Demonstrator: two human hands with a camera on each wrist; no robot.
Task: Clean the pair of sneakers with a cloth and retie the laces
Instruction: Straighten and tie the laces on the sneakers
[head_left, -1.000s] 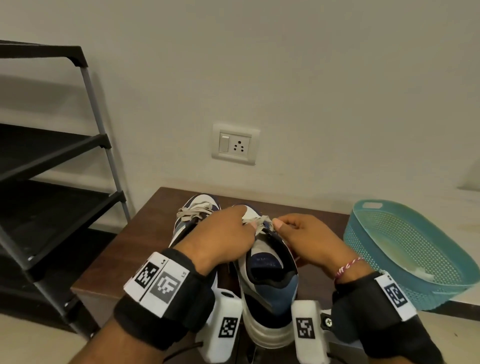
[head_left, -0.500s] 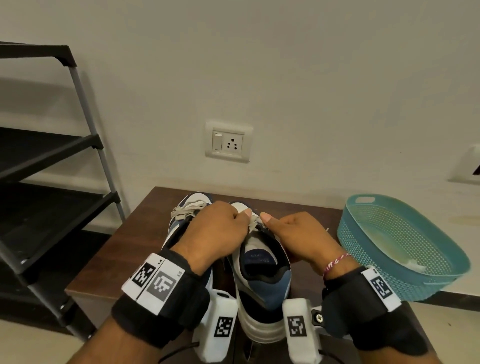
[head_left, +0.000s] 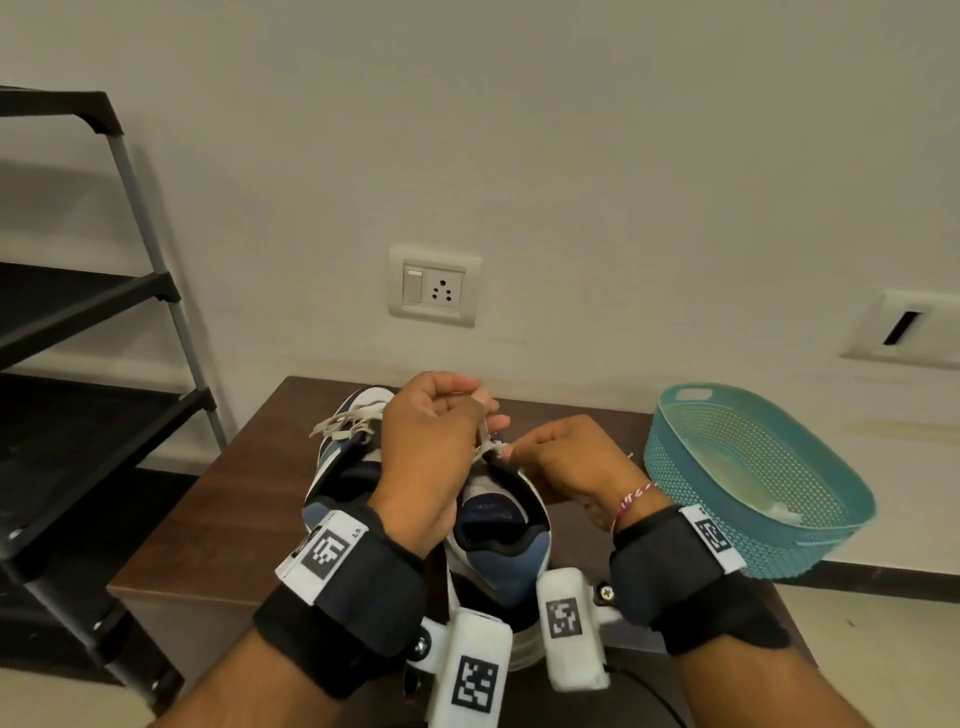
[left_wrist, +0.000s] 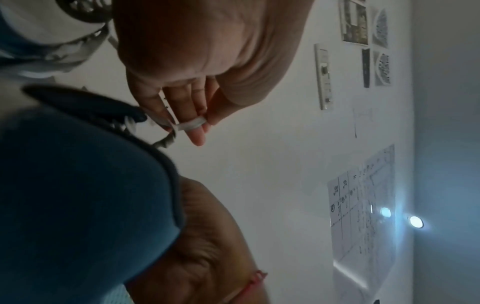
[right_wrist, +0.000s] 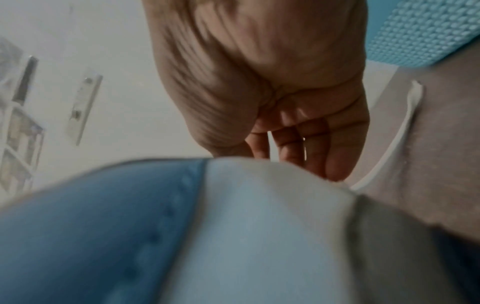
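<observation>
Lower centre of the head view: our left hand (head_left: 431, 441) pinches the right sneaker's (head_left: 498, 525) lace (head_left: 484, 434); right hand (head_left: 566, 457) pinches its other end. We judge the lace soft, light, slippery, best gripped near the knot.

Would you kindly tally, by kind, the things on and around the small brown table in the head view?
Sneakers: 2, the left sneaker and the right sneaker, both on the table
Baskets: 1, the teal basket
Shoe racks: 1, the black rack
Tables: 1
Wall sockets: 1, the switch socket
Total: 6
</observation>
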